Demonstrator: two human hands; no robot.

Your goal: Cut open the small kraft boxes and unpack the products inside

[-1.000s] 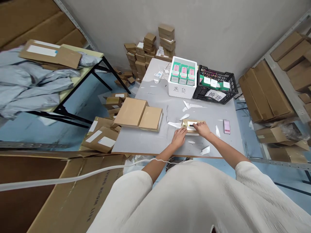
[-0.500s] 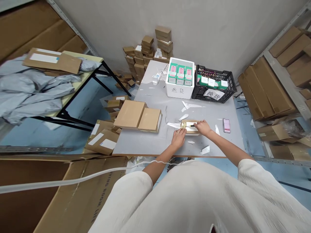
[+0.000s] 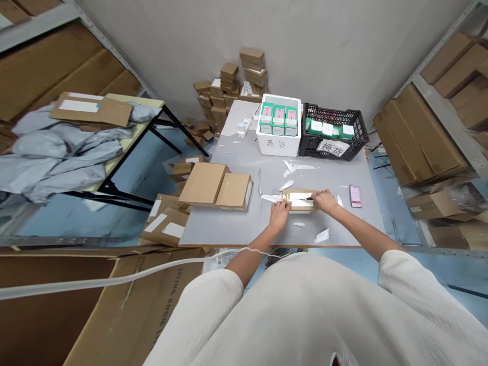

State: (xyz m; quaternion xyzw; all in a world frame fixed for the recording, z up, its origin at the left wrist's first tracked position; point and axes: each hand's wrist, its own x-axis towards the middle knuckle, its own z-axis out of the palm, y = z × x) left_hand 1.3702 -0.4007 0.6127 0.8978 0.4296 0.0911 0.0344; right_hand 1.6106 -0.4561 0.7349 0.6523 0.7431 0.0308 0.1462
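A small cardboard box [image 3: 295, 208] with a white label on top and shiny tape at its left end lies near the table's front edge. My left hand [image 3: 280, 213] holds the box at its front left corner, fingers bent over the edge. In my right hand [image 3: 325, 201], closed over the box's right end, is a thin dark box cutter [image 3: 308, 199]. Its tip points left over the label. My right fingers hide most of the handle. Torn white paper scraps [image 3: 288, 185] lie around the box.
Two closed cardboard boxes [image 3: 206, 183] sit to the left. At the back stand a white foam box [image 3: 279, 146] with green-and-pink packages and a black crate [image 3: 333, 152]. A phone [image 3: 355, 196] lies at right. A white cable [image 3: 152, 272] crosses in front of me.
My right hand and the box cutter have shifted slightly right along the box. My left hand stays on the left end. The whole view has shifted a little.
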